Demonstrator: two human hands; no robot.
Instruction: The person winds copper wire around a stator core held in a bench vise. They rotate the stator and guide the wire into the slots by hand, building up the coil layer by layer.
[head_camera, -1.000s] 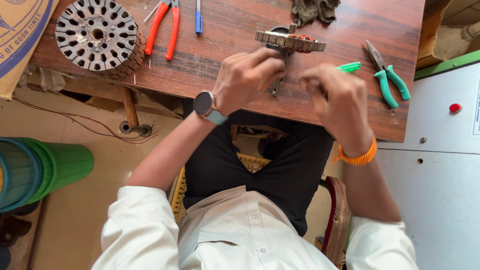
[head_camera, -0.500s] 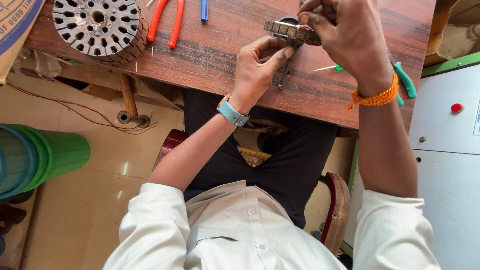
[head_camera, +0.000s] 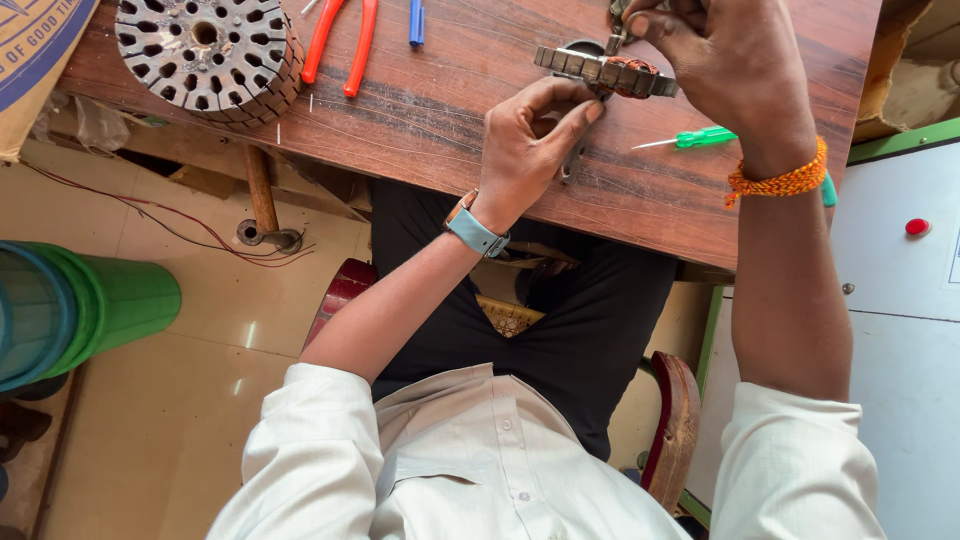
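Nearest the camera we note a white shirt (head_camera: 470, 470) and dark trousers (head_camera: 590, 330), the person seated at a wooden table (head_camera: 450, 110). The left hand (head_camera: 530, 140), a watch (head_camera: 478, 232) on its wrist, rests on the table with fingers curled, the thumb and forefinger touching the near edge of a flat metal motor core (head_camera: 605, 72). The right hand (head_camera: 720, 60), wearing an orange thread band (head_camera: 780, 182), closes loosely over the core's far side; what its fingertips pinch we cannot tell. The core lies at the table's far middle. A green screwdriver (head_camera: 700, 138) lies just beside it. Farther left lie red-handled pliers (head_camera: 340, 40) and a round slotted core (head_camera: 208, 52).
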